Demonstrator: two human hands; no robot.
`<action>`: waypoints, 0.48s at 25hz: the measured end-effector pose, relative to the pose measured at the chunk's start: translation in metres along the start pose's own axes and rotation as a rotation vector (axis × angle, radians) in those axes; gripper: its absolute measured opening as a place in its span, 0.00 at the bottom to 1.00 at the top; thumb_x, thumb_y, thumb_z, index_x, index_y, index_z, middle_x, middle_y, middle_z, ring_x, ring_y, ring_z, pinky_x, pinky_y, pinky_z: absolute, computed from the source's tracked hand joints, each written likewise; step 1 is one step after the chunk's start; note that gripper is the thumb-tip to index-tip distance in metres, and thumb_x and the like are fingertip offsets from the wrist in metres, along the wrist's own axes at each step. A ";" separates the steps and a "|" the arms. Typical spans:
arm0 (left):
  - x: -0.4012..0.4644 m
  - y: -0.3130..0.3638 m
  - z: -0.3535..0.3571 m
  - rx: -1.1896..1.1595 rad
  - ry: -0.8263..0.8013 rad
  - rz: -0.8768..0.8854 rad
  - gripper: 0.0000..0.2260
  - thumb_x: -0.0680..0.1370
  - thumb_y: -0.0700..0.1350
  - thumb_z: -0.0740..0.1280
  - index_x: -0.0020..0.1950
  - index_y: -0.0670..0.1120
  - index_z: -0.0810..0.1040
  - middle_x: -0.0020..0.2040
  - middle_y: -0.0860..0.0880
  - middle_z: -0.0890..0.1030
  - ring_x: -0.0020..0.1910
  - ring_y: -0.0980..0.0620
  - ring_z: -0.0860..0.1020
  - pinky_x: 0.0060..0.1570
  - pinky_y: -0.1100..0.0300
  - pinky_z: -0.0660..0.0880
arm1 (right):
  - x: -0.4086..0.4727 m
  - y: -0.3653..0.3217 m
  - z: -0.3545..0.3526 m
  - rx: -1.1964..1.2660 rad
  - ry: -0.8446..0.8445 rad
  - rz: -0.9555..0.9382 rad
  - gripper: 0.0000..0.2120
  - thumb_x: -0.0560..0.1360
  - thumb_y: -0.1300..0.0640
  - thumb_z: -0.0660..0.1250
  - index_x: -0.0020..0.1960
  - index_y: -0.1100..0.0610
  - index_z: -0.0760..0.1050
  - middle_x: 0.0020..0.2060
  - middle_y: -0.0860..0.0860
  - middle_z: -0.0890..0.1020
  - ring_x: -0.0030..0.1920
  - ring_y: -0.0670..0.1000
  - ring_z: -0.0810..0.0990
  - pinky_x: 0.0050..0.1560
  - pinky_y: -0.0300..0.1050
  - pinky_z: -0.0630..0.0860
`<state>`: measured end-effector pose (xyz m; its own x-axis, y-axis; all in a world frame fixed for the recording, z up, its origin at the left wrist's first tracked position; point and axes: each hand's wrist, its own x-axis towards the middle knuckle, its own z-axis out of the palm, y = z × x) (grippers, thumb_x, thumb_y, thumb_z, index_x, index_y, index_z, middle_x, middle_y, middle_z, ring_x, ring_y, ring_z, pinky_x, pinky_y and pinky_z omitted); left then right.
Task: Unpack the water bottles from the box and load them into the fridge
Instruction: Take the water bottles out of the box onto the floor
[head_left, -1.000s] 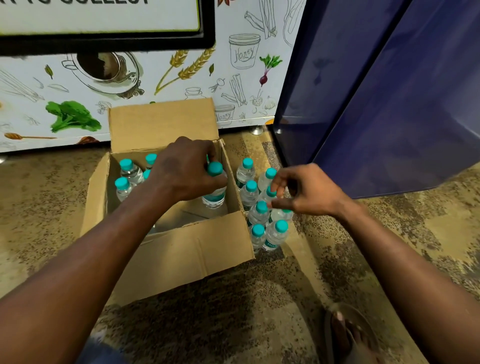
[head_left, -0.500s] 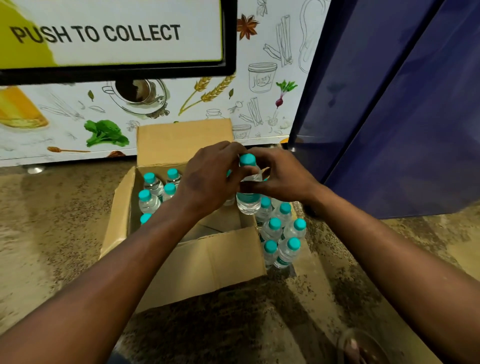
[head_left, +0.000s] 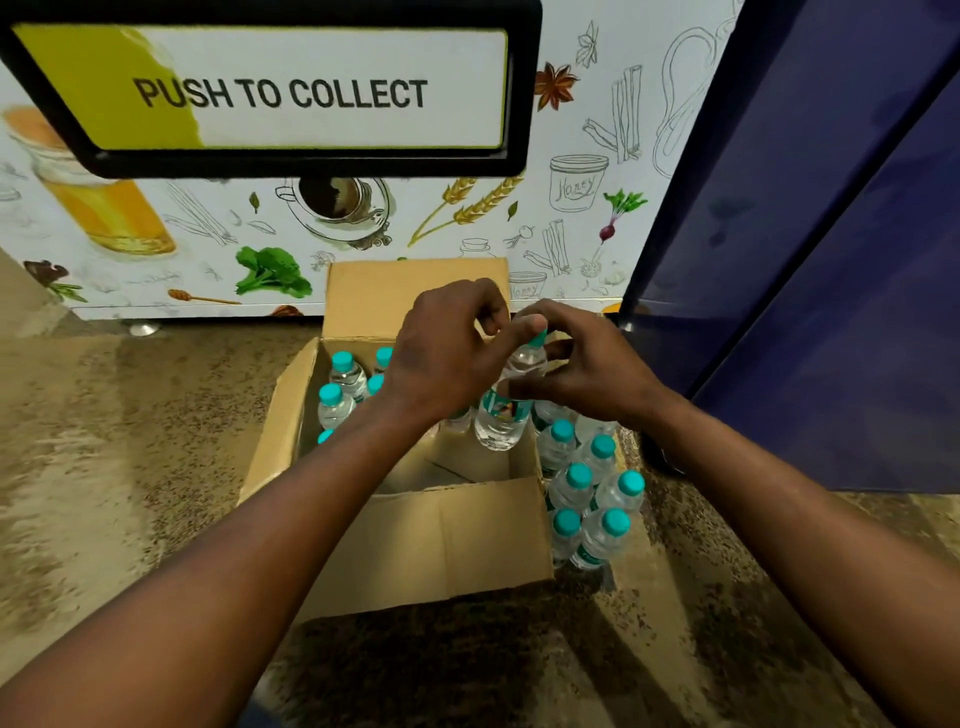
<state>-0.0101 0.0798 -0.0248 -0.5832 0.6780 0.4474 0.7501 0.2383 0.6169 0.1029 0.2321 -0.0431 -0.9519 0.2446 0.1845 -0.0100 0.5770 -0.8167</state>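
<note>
**Small bottle held by the neck over the box: light, smooth, easy to squeeze**

A water bottle hangs above the right side of the open cardboard box, between both hands. The left hand has its thumb and fingers curled at the teal cap and neck, pinching there. The right hand comes in from the other side with its fingers bent round the shoulder of the bottle; whether they are truly clamped or only touching, I cannot tell.

More bottles stand in the far left corner of the box. A cluster of bottles stands on the floor just beside the box's right wall, near the dark blue fridge.

Judging by its size, the bottle is light enough for one hand. The clear thin plastic looks likely to dent under a hard squeeze, and the smooth wall and label may slip if damp. The ribbed cap and the stiff neck ring under it look the surest hold for lifting; the label band at mid-body would suit a fuller wrap when carrying it toward the fridge. Full and sealed, it should stand a small knock
</note>
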 end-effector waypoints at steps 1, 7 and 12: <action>-0.001 -0.006 -0.003 -0.028 -0.024 -0.029 0.19 0.76 0.65 0.66 0.43 0.49 0.77 0.37 0.54 0.80 0.34 0.56 0.79 0.35 0.54 0.77 | 0.000 0.005 -0.006 0.032 -0.001 0.037 0.25 0.65 0.50 0.83 0.59 0.49 0.77 0.53 0.47 0.83 0.53 0.50 0.84 0.52 0.57 0.83; -0.027 -0.067 -0.023 0.600 -0.746 -0.443 0.16 0.76 0.58 0.70 0.60 0.53 0.77 0.56 0.50 0.80 0.54 0.51 0.77 0.54 0.53 0.78 | 0.021 0.029 -0.062 0.261 0.084 0.135 0.26 0.68 0.70 0.77 0.61 0.55 0.74 0.59 0.54 0.83 0.59 0.54 0.83 0.62 0.57 0.79; -0.047 -0.093 -0.036 0.750 -0.806 -0.637 0.20 0.73 0.53 0.75 0.63 0.52 0.76 0.60 0.50 0.77 0.57 0.52 0.76 0.54 0.58 0.77 | 0.042 0.061 -0.094 0.110 0.106 0.205 0.26 0.68 0.68 0.77 0.57 0.44 0.74 0.58 0.51 0.83 0.60 0.54 0.82 0.63 0.58 0.79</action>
<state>-0.0631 0.0010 -0.0800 -0.7475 0.4656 -0.4738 0.5537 0.8307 -0.0572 0.0908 0.3505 -0.0338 -0.8999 0.4320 0.0603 0.1414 0.4198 -0.8966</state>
